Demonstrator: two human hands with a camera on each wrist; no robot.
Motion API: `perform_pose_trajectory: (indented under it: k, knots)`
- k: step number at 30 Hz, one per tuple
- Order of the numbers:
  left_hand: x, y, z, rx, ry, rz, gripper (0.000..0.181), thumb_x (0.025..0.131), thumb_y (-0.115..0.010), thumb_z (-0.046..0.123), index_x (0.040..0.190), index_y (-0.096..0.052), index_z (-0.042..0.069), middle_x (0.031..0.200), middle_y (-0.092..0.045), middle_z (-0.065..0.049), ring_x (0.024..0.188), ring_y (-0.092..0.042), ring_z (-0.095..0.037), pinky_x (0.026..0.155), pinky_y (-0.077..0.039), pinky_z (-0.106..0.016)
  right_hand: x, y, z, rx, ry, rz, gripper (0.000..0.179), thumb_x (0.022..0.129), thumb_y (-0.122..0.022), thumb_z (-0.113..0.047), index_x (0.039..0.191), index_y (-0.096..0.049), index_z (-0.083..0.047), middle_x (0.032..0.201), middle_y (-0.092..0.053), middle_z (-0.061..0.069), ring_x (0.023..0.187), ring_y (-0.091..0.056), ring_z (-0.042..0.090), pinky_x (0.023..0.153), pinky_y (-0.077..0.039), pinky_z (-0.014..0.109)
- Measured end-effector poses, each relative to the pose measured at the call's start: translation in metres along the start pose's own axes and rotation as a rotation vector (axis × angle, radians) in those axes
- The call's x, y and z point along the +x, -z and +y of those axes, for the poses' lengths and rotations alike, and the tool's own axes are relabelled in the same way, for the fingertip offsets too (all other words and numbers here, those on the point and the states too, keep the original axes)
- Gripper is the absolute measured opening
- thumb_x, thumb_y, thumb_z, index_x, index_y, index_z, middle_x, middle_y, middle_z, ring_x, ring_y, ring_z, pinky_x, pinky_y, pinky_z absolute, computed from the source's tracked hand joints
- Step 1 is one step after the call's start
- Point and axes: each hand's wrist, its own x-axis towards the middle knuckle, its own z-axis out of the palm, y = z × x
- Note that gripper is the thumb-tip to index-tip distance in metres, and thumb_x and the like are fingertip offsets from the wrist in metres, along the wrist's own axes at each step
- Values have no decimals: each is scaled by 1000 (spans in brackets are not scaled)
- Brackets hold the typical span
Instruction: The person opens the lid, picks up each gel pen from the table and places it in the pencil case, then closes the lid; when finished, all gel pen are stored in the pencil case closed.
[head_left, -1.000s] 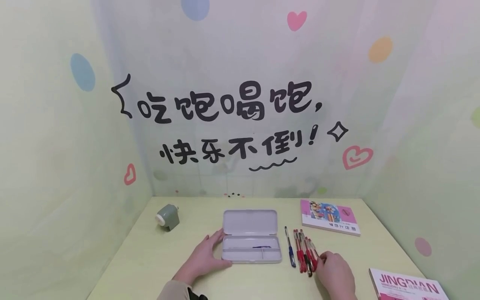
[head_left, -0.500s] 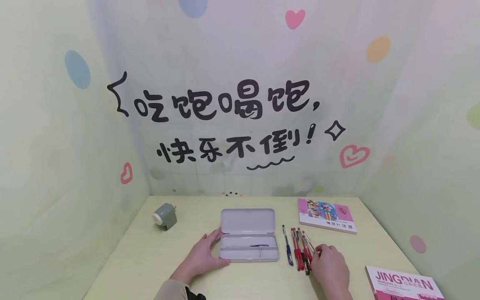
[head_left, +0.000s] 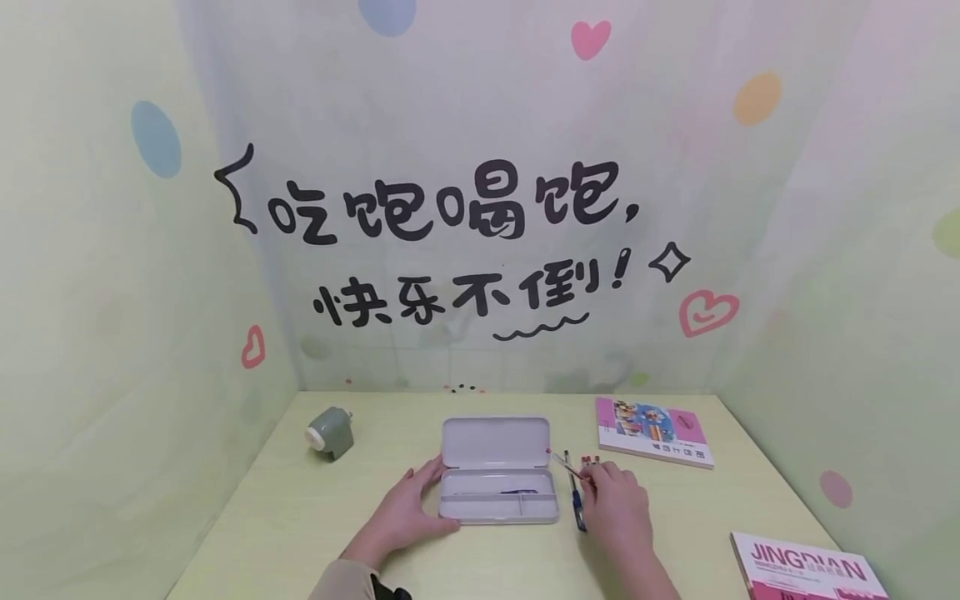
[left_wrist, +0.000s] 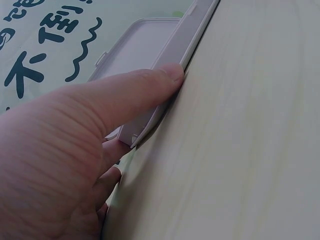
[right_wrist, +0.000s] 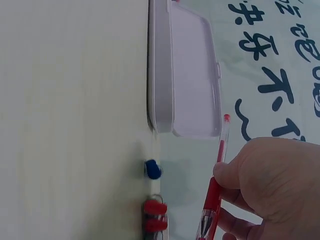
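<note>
A pale lilac pencil case point(head_left: 496, 442) lies with its lid folded back, and a blue pen point(head_left: 517, 492) shows in its tray. My left hand point(head_left: 401, 512) holds the case at its left end, thumb point(left_wrist: 155, 82) against the front wall. Between thumb and fingers, my right hand point(head_left: 618, 508) pinches a red gel pen point(right_wrist: 213, 192), raised above the table and tilted towards the case. Under that hand lies a blue pen point(head_left: 577, 504). Several other pens are mostly hidden behind the hand; in the right wrist view their red ends point(right_wrist: 155, 215) show.
On the left of the table stands a grey-green pencil sharpener point(head_left: 330, 433). A pink picture-covered book point(head_left: 654, 431) lies at the back right, another pink-and-white book point(head_left: 806, 568) at the front right. Patterned cloth walls point(head_left: 495, 367) enclose the table.
My right hand has picked a red pen from the group and carried it left, over the blue pen towards the case. The left hand stays at the case.
</note>
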Motion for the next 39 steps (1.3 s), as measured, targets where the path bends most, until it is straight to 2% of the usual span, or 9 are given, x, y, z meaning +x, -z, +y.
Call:
perform_pose_trajectory:
  k: [4, 12, 19, 22, 26, 29, 34, 39]
  knots:
    - [0, 0, -1, -4, 3, 1, 124, 72, -97, 57, 174, -35, 21, 166, -59, 0, 163, -42, -43, 139, -19, -69, 3, -11, -15, 8, 71, 7, 9, 100, -76, -11, 108, -78, -14, 111, -75, 9, 102, -66, 34, 78, -55, 50]
    - [0, -1, -2, 0, 13, -6, 124, 73, -97, 58, 174, -35, 22, 167, -58, 2, 164, -40, -43, 140, -18, -68, 14, -34, -43, -76, 218, 21, 8, 97, -79, -14, 103, -79, -20, 104, -74, 2, 98, -66, 30, 84, -59, 53]
    - [-1, 1, 0, -10, 25, -15, 124, 73, -97, 56, 174, -35, 19, 168, -57, 1, 164, -35, -50, 137, -19, -73, 18, -48, -62, -73, 265, -37, 5, 100, -78, -18, 102, -79, -21, 106, -74, -2, 100, -65, 25, 92, -60, 49]
    - [-2, 1, 1, -13, 40, -15, 123, 73, -98, 55, 173, -35, 19, 168, -57, 2, 164, -32, -54, 135, -21, -77, 19, -52, -68, -69, 293, -40, 6, 97, -81, -17, 99, -79, -22, 105, -76, -2, 103, -66, 25, 96, -61, 52]
    - [-2, 1, 1, -10, 39, -14, 123, 73, -98, 55, 173, -36, 19, 168, -57, 2, 164, -33, -54, 135, -22, -77, 19, -56, -73, -55, 313, -45, 10, 93, -84, -14, 98, -79, -22, 104, -77, -2, 105, -67, 24, 95, -62, 51]
    - [-2, 0, 1, -5, 31, -12, 123, 73, -97, 55, 173, -35, 18, 168, -56, 1, 164, -34, -53, 135, -22, -76, 20, -57, -77, -48, 309, -83, 11, 93, -84, -14, 99, -80, -22, 106, -77, -2, 106, -68, 25, 96, -61, 50]
    - [-2, 1, 2, -6, 36, -11, 123, 73, -97, 54, 173, -36, 19, 168, -57, 1, 163, -34, -55, 134, -24, -77, 21, -63, -84, -65, 310, -145, 13, 92, -84, -15, 102, -80, -23, 107, -76, -3, 109, -68, 27, 105, -58, 56]
    - [-1, 1, 1, -6, 28, -11, 123, 73, -97, 54, 173, -36, 17, 167, -58, 0, 163, -37, -52, 136, -23, -74, 22, -71, -89, -58, 309, -154, 11, 94, -83, -18, 102, -81, -25, 104, -75, -4, 104, -67, 25, 99, -59, 53]
